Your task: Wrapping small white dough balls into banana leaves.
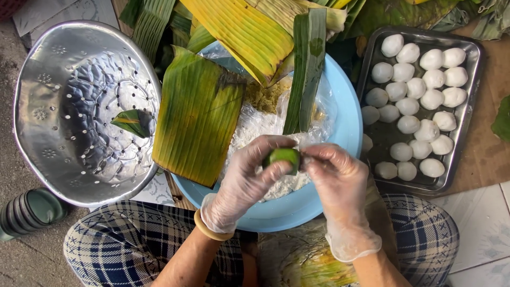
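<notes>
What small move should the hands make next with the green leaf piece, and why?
Probably keep folding the leaf shut: the left hand and right hand pinch it from both sides above the blue bowl, and it looks only partly wrapped.

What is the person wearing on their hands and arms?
Both hands wear thin, clear plastic gloves that look crinkly and loose, reaching just past the wrists: left hand, right hand. A chunky tan bangle circles the left wrist at the glove's edge. The forearms are bare, with no sleeves showing.
</notes>
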